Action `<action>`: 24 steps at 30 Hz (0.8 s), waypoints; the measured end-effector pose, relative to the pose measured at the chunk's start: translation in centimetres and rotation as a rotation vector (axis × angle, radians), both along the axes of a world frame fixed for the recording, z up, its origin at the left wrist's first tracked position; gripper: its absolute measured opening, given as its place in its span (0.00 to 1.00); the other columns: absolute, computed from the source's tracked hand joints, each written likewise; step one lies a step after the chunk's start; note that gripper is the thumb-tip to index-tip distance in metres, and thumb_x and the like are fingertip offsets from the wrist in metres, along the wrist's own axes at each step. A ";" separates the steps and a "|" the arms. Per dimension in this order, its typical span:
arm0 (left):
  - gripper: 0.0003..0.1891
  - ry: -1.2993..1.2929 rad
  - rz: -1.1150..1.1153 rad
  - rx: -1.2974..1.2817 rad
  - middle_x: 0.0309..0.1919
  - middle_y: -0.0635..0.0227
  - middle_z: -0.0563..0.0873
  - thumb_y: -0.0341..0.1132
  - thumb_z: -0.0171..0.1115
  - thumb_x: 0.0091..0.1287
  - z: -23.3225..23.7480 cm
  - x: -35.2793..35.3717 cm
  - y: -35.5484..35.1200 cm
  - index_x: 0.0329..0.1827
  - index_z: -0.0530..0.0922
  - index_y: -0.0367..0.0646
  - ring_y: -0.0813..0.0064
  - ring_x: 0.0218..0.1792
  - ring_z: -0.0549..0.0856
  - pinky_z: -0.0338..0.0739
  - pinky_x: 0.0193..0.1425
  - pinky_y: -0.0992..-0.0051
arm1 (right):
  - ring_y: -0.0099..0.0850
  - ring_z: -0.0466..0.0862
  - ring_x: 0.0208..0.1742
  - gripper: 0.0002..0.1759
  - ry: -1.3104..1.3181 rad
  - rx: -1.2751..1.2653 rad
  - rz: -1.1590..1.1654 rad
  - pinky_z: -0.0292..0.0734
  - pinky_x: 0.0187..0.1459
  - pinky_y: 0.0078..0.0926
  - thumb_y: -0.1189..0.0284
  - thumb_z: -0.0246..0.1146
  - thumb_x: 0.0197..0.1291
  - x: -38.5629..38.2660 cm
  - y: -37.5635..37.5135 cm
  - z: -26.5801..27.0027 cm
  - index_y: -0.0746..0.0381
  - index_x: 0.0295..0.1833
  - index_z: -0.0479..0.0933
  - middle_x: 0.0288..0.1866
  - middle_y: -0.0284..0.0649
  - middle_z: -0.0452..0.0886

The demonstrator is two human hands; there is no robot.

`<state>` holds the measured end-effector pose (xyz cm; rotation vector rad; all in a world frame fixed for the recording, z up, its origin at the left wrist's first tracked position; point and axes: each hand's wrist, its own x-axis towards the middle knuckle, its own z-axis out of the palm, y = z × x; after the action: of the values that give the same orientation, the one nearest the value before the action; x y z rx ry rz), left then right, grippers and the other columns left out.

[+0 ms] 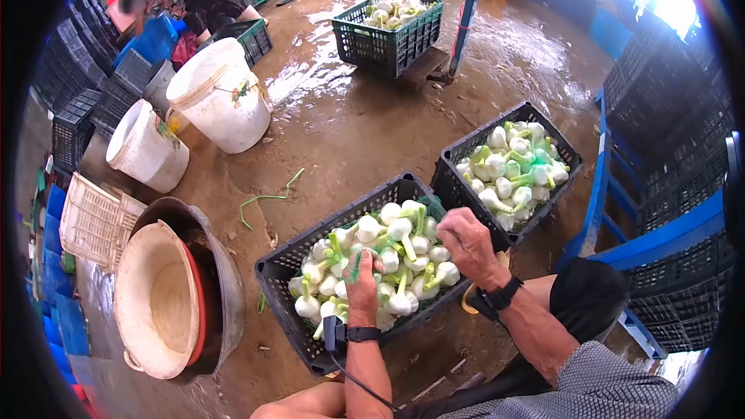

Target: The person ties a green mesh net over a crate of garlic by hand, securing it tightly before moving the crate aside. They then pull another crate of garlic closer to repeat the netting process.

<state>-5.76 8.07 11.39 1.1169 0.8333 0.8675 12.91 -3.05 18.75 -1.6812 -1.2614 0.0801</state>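
Observation:
In front of me a black plastic crate (291, 341) is heaped with white garlic bulbs (400, 229) that have short green stalks. Over the heap, my left hand (362, 287) is closed on green netting (355, 264) among the bulbs. At the crate's right edge my right hand (469, 244) is raised with its fingers curled in; what they grip, if anything, is hidden. More green mesh shows at the crate's far corner, beside this hand. A second black crate (442, 178) of garlic stands just beyond, with a green net bunched on its bulbs.
A scale (463, 31) ahead bears a green crate (365, 46) of garlic. White buckets (221, 101) and nested basins (159, 302) stand left. Blue metal framing (660, 233) with stacked crates is at right. Another person (209, 0) bends at the upper left. The floor is wet.

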 end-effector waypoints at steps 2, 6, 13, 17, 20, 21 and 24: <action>0.15 0.048 -0.009 0.018 0.26 0.74 0.78 0.40 0.52 0.75 0.1 -0.2 0.0 0.33 0.77 0.39 0.81 0.30 0.74 0.69 0.38 0.76 | 0.44 0.80 0.47 0.03 0.027 0.014 0.030 0.77 0.48 0.36 0.76 0.64 0.60 0.3 1.8 -1.2 0.63 0.36 0.77 0.42 0.45 0.79; 0.16 0.099 -0.037 0.032 0.25 0.75 0.77 0.41 0.53 0.74 0.8 -0.1 -0.2 0.33 0.79 0.39 0.81 0.30 0.73 0.68 0.37 0.76 | 0.48 0.77 0.57 0.04 0.037 0.012 -0.078 0.73 0.58 0.41 0.74 0.65 0.58 0.3 4.0 -3.6 0.62 0.37 0.78 0.53 0.50 0.78; 0.15 0.180 -0.117 0.113 0.25 0.75 0.79 0.41 0.54 0.74 -1.0 -0.3 0.3 0.37 0.82 0.39 0.82 0.29 0.75 0.69 0.36 0.77 | 0.48 0.82 0.49 0.05 0.175 -0.066 0.023 0.76 0.50 0.42 0.72 0.63 0.60 2.3 5.1 -7.1 0.62 0.39 0.79 0.44 0.52 0.82; 0.15 0.267 -0.156 0.214 0.23 0.68 0.78 0.39 0.53 0.75 1.3 -0.3 0.3 0.33 0.79 0.38 0.75 0.27 0.76 0.71 0.35 0.71 | 0.47 0.84 0.36 0.05 0.221 -0.040 0.038 0.78 0.37 0.35 0.74 0.60 0.65 -1.3 5.5 -5.3 0.64 0.41 0.76 0.32 0.50 0.81; 0.16 0.268 -0.179 0.234 0.23 0.67 0.79 0.41 0.54 0.75 1.8 0.0 0.0 0.33 0.79 0.38 0.76 0.28 0.76 0.71 0.36 0.71 | 0.47 0.84 0.36 0.05 0.247 0.020 0.075 0.78 0.37 0.36 0.74 0.60 0.66 -4.0 5.9 -5.6 0.65 0.42 0.76 0.33 0.51 0.81; 0.17 0.252 -0.171 0.271 0.23 0.67 0.80 0.42 0.54 0.75 1.9 0.1 -0.1 0.33 0.79 0.38 0.76 0.28 0.77 0.71 0.36 0.71 | 0.47 0.84 0.36 0.05 0.273 0.023 0.096 0.78 0.37 0.36 0.74 0.59 0.67 -4.6 5.9 -6.0 0.65 0.43 0.76 0.34 0.51 0.81; 0.16 0.287 -0.143 0.308 0.24 0.67 0.81 0.42 0.54 0.75 1.8 0.3 -0.3 0.36 0.80 0.38 0.75 0.29 0.78 0.73 0.38 0.70 | 0.42 0.84 0.37 0.06 0.197 -0.003 0.145 0.78 0.41 0.34 0.74 0.61 0.65 -5.6 6.2 -6.3 0.65 0.43 0.76 0.35 0.47 0.82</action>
<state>-5.47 7.73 13.17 1.5795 0.8591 0.7405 7.34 3.13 12.41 -1.5413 -1.2320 0.3270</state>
